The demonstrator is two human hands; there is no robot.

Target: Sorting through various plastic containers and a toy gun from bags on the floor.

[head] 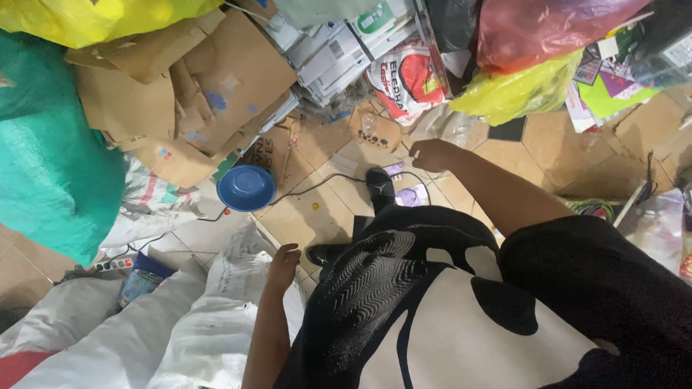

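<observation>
White woven sack [221, 322] by left hand [283, 264].

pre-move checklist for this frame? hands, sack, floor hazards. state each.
1. Left hand free: ok. It hangs open-fingered over the white sack and grips nothing.
2. Right hand free: cannot tell. It is curled closed, and whatever may be inside is hidden.
3. Footing: ok. Both black shoes stand on bare floor tile.
4. Trip hazard: not ok. A black cable trails across the tiles just ahead of the shoes.
5. Blue bowl out of the way: ok. It sits left of the feet, beside the cardboard pile, touching neither hand.
</observation>
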